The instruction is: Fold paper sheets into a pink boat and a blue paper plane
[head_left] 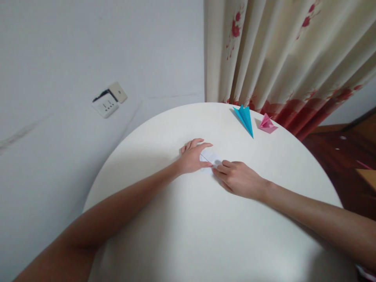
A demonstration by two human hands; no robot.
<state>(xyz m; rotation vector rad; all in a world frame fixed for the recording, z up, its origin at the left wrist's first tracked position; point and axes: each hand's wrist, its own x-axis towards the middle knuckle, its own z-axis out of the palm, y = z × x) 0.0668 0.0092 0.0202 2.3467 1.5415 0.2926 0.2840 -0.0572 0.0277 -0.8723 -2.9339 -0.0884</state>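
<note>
A small piece of folded white paper [208,157], with a dark straight crease line across it, lies at the middle of the round white table. My left hand [191,157] rests at its left side, fingers stretched out and spread, the thumb laid along the paper's near edge. From the right, my right hand [236,178] has its fingers bent and pinched together on the paper's right edge. Part of the paper is covered by both hands.
Near the table's [205,235] far right edge lie a blue folded paper plane [244,120] and a pink folded paper piece [267,124]. Behind them hangs a floral curtain [273,51]. A wall socket [106,105] is on the left wall.
</note>
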